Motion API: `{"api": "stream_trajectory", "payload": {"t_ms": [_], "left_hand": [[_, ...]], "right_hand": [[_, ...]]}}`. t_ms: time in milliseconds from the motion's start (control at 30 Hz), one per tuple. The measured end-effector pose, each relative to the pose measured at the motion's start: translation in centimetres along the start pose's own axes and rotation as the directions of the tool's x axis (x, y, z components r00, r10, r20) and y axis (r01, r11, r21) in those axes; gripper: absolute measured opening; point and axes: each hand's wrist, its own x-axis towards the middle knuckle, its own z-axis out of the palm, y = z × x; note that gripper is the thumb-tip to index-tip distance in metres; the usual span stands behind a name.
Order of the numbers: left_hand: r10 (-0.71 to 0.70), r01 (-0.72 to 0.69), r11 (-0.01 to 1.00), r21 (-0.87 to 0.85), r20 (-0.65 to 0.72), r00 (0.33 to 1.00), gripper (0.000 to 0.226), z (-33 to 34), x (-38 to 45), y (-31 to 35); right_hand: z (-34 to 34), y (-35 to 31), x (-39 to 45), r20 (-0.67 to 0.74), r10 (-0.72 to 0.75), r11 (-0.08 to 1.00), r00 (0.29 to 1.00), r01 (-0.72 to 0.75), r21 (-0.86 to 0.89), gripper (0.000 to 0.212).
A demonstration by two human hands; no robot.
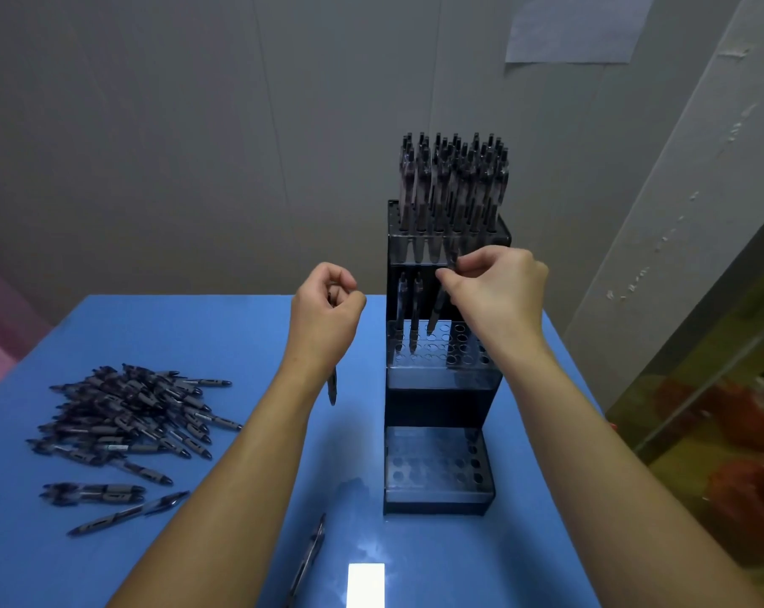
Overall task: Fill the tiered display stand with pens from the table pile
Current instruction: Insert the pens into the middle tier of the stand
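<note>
My right hand was up against the stand, at the middle tier, fingers curled and pinching the top of a pen that leaned tilted with its tip at a hole in the back row of that tier. Two more pens stood upright in holes just left of it on the same tier. The top tier of the stand was packed with upright pens, while the bottom tier showed only open holes. My left hand hung in the air just left of the stand, level with the middle tier, fingers curled round a pen whose lower end hung down below my wrist; how many pens it held I could not tell. The pile lay on the blue table well to the left of the stand, a loose heap with a few pens strayed from it toward me. One single pen lay on the table nearer me than the stand, left of its front corner, beside a bright white patch of reflected light.
</note>
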Motion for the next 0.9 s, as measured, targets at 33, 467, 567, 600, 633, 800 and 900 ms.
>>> {"api": "stream_trajectory", "payload": {"t_ms": [33, 467, 567, 600, 633, 800, 900], "left_hand": [[0.001, -0.001, 1.000, -0.002, -0.001, 1.000, 0.022, 0.0, 0.0, 0.0], [0.011, -0.011, 1.000, -0.029, -0.010, 1.000, 0.024, -0.2, 0.2, -0.1], [0.002, -0.002, 0.997, -0.077, -0.001, 1.000, 0.025, -0.3, 0.3, 0.2], [0.002, -0.002, 0.996, -0.094, 0.002, 1.000, 0.025, -0.4, 0.3, 0.4], [0.009, -0.009, 0.994, -0.111, 0.004, 1.000, 0.025, -0.4, 0.4, 0.6], [0.053, -0.046, 0.972, -0.231, 0.025, 0.998, 0.014, -0.5, 1.0, 2.8], [0.094, -0.060, 0.931, -0.359, 0.079, 0.992, 0.015, -0.1, 1.2, 4.4]], "right_hand": [[0.1, 0.0, 0.1, 0.002, 0.001, 1.000, 1.000, -0.001, -0.019, 0.014], [3.0, 1.5, -0.2, 0.135, 0.055, 0.950, 0.989, -0.010, -0.312, 0.034], [2.9, 1.6, -0.3, 0.156, 0.037, 0.945, 0.987, 0.016, -0.327, 0.034], [2.8, 1.5, -0.3, 0.169, 0.041, 0.943, 0.985, 0.018, -0.333, 0.035], [2.6, 1.4, -0.3, 0.192, 0.053, 0.937, 0.980, 0.018, -0.350, 0.035], [1.4, -0.3, -1.4, 0.363, 0.125, 0.917, 0.923, 0.033, -0.398, 0.042], [1.4, -2.3, -2.7, 0.481, 0.016, 0.992, 0.876, 0.048, -0.119, 0.021]]}}
